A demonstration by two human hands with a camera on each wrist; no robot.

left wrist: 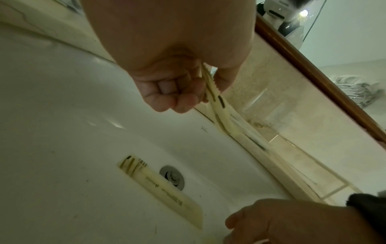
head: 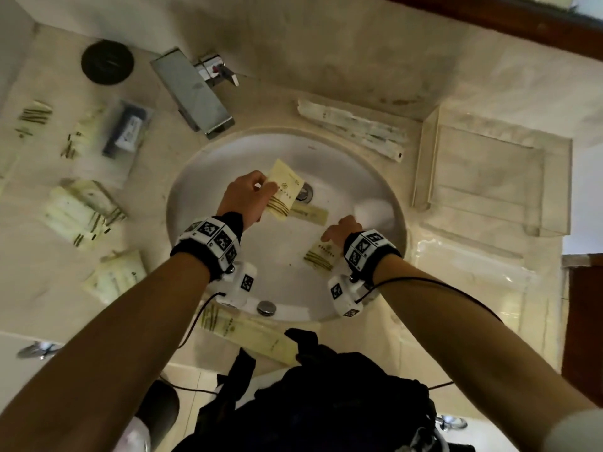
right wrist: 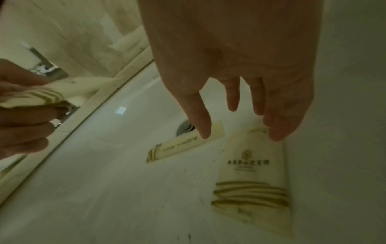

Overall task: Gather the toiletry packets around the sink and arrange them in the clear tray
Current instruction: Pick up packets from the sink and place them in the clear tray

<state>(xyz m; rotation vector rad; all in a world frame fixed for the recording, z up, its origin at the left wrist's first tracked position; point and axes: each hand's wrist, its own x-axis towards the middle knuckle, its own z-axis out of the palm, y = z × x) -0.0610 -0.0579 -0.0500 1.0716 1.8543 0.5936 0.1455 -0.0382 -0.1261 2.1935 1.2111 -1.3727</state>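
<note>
Over the white sink basin [head: 375, 177], my left hand [head: 248, 194] pinches a cream packet [head: 284, 190] with gold stripes; in the left wrist view the packet [left wrist: 215, 97] hangs edge-on from the curled fingers [left wrist: 177, 92]. My right hand [head: 342, 228] hovers with straight spread fingers [right wrist: 200, 118] just above a second cream packet [head: 321, 254] [right wrist: 254, 171] lying in the basin. A narrow long packet [head: 308, 213] [right wrist: 183, 143] lies beside the drain [head: 305, 192]. The clear tray [head: 489, 171] stands on the counter right of the sink.
Several more packets [head: 81, 216] lie on the counter to the left, with a dark tube in a clear bag [head: 125, 132]. A long packet [head: 352, 132] lies behind the sink, another [head: 248, 334] at its front edge. The chrome faucet [head: 192, 89] overhangs the basin's back left.
</note>
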